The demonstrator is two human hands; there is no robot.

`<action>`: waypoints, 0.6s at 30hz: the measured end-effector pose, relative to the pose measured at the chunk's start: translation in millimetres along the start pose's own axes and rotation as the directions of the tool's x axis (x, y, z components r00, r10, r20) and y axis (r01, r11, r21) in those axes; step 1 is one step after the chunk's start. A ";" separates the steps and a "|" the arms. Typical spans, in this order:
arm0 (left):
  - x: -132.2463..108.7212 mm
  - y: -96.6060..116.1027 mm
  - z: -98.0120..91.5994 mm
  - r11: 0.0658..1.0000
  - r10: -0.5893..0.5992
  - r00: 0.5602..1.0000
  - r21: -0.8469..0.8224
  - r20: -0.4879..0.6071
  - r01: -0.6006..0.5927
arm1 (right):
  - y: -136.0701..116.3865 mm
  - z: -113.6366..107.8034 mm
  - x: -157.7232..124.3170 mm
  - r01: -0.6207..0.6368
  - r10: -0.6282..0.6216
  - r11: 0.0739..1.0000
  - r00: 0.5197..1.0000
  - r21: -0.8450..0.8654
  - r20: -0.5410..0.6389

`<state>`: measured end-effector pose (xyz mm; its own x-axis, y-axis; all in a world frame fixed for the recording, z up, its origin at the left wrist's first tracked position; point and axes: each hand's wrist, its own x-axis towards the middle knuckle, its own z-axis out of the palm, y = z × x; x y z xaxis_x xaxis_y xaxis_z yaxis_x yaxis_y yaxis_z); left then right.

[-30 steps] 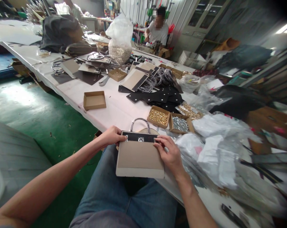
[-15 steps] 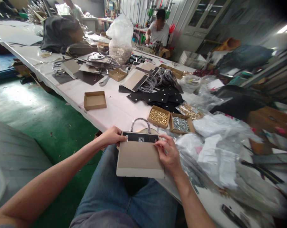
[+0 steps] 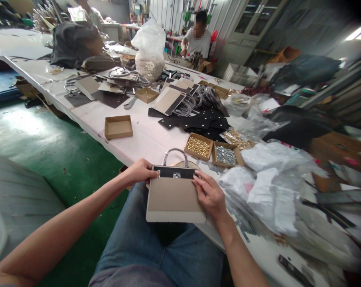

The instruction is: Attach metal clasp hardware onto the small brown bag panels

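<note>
A flat beige handbag panel (image 3: 177, 195) lies over my lap at the table edge, with a dark strip across its top and a metal fitting (image 3: 176, 175) at the strip's middle. A plastic-wrapped handle (image 3: 176, 151) arches beyond the top edge. My left hand (image 3: 143, 171) grips the panel's upper left corner, thumb on the strip beside a small metal piece and fingers hidden behind. At the upper right end of the strip, the bent fingers of my right hand (image 3: 210, 191) press together; anything small between them is hidden.
Past the panel stand cardboard trays of gold studs (image 3: 198, 146) and silver washers (image 3: 226, 154), and a bare cardboard tray (image 3: 118, 127). Black strips (image 3: 198, 121) and stacked panels (image 3: 168, 99) lie farther back. Plastic bags (image 3: 270, 191) crowd the right side. A person (image 3: 196, 44) sits across the table.
My right fingers have drawn closer together and moved down onto the strip's right end. My left hand keeps its hold on the panel. The view has shifted slightly.
</note>
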<state>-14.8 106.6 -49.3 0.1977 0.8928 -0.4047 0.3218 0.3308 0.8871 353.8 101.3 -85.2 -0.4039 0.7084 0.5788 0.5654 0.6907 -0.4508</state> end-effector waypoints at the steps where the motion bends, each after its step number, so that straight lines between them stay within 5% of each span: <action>1: -0.4 1.3 0.1 1.000 -0.003 1.000 0.003 -0.004 0.003 | 0.2 0.9 -0.5 0.004 -0.004 1.000 1.000 -0.009 -0.015; 8: -1.5 4.6 0.8 1.000 -0.014 1.000 0.004 0.002 0.014 | -0.1 -0.7 2.7 -0.010 0.010 1.000 1.000 0.007 -0.013; 18: -5.5 5.1 3.5 0.983 -0.091 0.996 -0.158 0.019 0.093 | -11.7 -18.1 24.4 -0.173 0.144 0.976 0.968 0.131 0.205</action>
<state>-11.0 102.4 -43.3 0.1853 0.8528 -0.4882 0.1881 0.4568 0.8694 350.4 107.8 -53.5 -0.4570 0.8153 0.3557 0.5279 0.5704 -0.6293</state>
